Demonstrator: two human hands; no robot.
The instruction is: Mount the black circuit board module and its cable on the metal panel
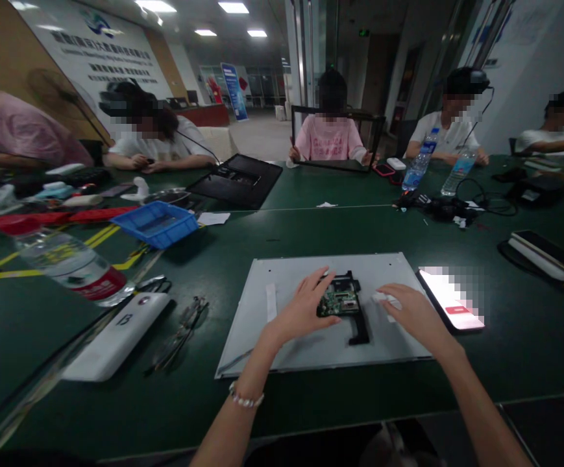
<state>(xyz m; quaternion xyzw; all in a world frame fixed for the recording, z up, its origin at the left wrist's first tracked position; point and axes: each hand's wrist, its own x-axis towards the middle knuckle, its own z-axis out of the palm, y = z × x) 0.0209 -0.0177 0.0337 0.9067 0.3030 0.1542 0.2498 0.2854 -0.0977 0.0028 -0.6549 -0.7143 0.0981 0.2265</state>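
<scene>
A grey metal panel point(306, 272) lies flat on the green table in front of me. On it sits a small green circuit board point(339, 301) in a black bracket point(358, 331). My left hand point(306, 305) grips the board's left edge, thumb beneath and fingers above. My right hand point(411, 311) rests on the panel to the right of the board, its fingers curled over a small white piece point(381, 298); I cannot see whether they pinch it.
A lit phone point(452, 299) lies right of the panel. To the left are a white power bank point(119, 334), glasses point(179, 331), a water bottle point(74, 263) and a blue tray point(158, 224). Several people sit across the table with black frames, bottles and cables.
</scene>
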